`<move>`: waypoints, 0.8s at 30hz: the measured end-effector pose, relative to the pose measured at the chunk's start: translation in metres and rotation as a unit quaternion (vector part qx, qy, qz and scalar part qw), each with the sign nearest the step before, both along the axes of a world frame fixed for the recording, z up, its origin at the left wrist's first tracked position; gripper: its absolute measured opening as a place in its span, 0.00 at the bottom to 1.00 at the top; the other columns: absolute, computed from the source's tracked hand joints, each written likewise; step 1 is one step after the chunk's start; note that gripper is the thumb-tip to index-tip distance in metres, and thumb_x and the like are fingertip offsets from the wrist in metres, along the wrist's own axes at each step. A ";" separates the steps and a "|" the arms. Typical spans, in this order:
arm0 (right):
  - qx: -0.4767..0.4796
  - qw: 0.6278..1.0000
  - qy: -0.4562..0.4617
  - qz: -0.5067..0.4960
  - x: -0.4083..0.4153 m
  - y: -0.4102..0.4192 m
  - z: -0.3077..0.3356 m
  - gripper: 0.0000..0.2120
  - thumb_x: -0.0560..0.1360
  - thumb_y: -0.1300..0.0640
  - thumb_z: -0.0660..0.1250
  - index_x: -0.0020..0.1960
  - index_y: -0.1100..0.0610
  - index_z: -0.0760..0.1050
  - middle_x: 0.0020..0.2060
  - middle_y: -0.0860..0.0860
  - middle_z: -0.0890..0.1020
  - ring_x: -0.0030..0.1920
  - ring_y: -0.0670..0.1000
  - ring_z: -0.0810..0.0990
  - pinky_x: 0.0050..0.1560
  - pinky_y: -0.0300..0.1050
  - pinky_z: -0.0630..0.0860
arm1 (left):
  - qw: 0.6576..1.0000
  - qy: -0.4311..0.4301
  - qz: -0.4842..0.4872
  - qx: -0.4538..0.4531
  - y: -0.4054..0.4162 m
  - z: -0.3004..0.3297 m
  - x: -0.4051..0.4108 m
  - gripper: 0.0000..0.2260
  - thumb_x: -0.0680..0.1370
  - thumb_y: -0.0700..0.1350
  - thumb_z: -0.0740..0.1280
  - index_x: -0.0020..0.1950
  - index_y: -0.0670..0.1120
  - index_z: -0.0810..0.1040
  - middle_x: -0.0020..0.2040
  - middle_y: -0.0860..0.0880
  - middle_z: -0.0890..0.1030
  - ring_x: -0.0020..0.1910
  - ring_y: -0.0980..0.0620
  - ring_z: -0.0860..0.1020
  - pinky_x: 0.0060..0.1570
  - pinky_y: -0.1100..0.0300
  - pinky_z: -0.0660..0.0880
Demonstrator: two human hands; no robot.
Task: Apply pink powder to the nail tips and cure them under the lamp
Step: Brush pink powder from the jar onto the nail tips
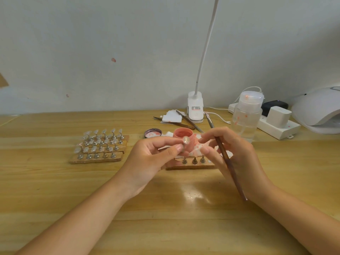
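Note:
My left hand [156, 155] pinches a small nail tip on its stand [185, 139] between thumb and fingers, held up in front of the open jar of pink powder [184, 134]. My right hand [231, 150] grips a brown brush [230, 162], handle slanting down to the right, its fingertips close to the nail tip. Below the hands lies a wooden strip [191, 165] with three metal stands. To the left, wooden strips [97, 158] carry several nail tips on stands. The white curing lamp [318, 109] sits at the far right.
The jar's lid [152, 133] lies left of the jar. Tweezers [189, 121], white pads and a clip desk lamp [195, 107] stand behind. A clear pump bottle [246, 116] and a power strip [276, 126] with plugs are at the right.

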State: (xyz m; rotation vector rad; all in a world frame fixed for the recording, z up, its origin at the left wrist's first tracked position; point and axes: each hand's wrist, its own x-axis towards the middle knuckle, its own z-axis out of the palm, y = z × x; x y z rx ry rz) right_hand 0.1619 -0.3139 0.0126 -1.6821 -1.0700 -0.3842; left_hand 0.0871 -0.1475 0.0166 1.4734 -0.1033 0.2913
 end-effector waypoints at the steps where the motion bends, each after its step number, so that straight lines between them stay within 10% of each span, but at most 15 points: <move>1: 0.007 1.000 0.007 -0.004 0.002 -0.001 0.000 0.08 0.72 0.43 0.65 0.48 0.44 0.72 0.39 0.40 0.79 0.38 0.43 0.79 0.36 0.40 0.76 | 1.000 0.001 0.013 -0.022 0.001 0.000 0.001 0.09 0.63 0.46 0.70 0.42 0.48 0.84 0.40 0.48 0.84 0.41 0.55 0.82 0.36 0.66 0.76; 11: -0.008 0.970 0.242 -0.013 0.029 0.008 0.028 0.24 0.72 0.38 0.50 0.38 0.48 0.82 0.21 0.43 0.73 0.26 0.38 0.70 0.27 0.28 0.65 | 0.986 -0.002 0.165 0.037 0.015 -0.011 0.006 0.07 0.69 0.37 0.70 0.39 0.49 0.81 0.39 0.54 0.83 0.41 0.55 0.82 0.39 0.64 0.78; 20: -0.112 0.982 0.131 -0.082 0.061 0.043 0.040 0.20 0.73 0.44 0.67 0.30 0.57 0.71 0.19 0.46 0.77 0.23 0.39 0.75 0.30 0.29 0.70 | 0.964 -0.023 0.197 0.179 0.015 -0.016 0.008 0.11 0.71 0.37 0.70 0.36 0.54 0.81 0.40 0.59 0.83 0.37 0.63 0.77 0.33 0.72 0.68; 24: -0.170 0.975 0.074 -0.124 0.065 0.058 0.040 0.27 0.71 0.40 0.66 0.31 0.64 0.73 0.28 0.59 0.80 0.33 0.55 0.79 0.40 0.48 0.76 | 0.961 -0.034 0.193 0.197 0.015 -0.015 0.009 0.07 0.71 0.37 0.70 0.40 0.50 0.82 0.40 0.59 0.83 0.37 0.65 0.77 0.33 0.74 0.67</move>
